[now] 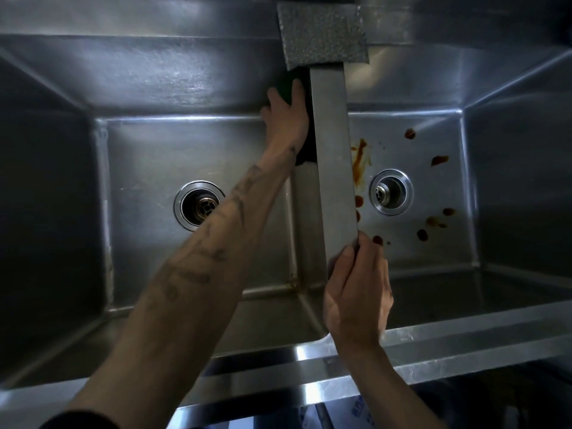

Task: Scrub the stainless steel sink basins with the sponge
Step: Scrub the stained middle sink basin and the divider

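A double stainless steel sink fills the view. In the left basin (148, 162), my left hand (286, 114) presses a dark green sponge (295, 83) against the far right corner, beside the divider (332, 156) between the basins. My right hand (356, 289) grips the near end of that divider, thumb on top. The right basin (433, 249) has red-brown sauce stains (359, 159) spread over its floor around the drain (390, 192).
A grey scouring pad (322, 35) lies on the back ledge above the divider. The left drain (199, 205) sits mid-floor of the left basin. The sink's front rim (278, 376) runs along the bottom, with a dark gap and something blue beneath.
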`<state>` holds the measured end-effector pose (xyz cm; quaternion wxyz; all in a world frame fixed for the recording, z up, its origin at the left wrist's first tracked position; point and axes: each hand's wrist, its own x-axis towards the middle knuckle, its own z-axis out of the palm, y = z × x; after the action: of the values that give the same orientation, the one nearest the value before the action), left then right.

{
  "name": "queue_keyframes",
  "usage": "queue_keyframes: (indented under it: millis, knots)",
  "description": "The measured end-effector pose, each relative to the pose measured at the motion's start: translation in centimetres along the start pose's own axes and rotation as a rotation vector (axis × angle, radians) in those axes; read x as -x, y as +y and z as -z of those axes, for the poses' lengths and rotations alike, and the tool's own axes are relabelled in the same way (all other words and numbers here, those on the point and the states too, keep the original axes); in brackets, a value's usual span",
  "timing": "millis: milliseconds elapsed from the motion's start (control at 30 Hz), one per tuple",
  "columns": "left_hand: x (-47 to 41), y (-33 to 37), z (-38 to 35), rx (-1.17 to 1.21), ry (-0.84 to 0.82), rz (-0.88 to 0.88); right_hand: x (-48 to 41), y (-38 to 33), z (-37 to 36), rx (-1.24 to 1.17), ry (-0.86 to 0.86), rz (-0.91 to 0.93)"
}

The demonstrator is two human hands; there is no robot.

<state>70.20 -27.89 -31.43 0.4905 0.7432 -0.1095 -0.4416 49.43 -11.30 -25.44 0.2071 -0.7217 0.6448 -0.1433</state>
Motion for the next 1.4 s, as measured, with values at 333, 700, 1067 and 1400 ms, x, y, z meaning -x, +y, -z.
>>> queue_keyframes:
  millis: [333,700,1067,1400]
  knots:
    - [-6.0,-4.0,-0.3,-0.076,-0.014,0.097,0.0,0.2,-0.2,0.02,-0.002,0.016]
    - [0.9,-10.8,1.8,-0.295,-0.226,0.168,0.0,0.2,-0.3,0.041,0.023,0.022]
    - [15.2,-16.9,3.5,-0.514,-0.497,0.491,0.0,0.5,-0.5,0.041,0.032,0.029]
    - [18.8,-10.8,3.8,-0.092,-0.425,0.399,0.0,0.0,0.0,0.045,0.011,-0.019]
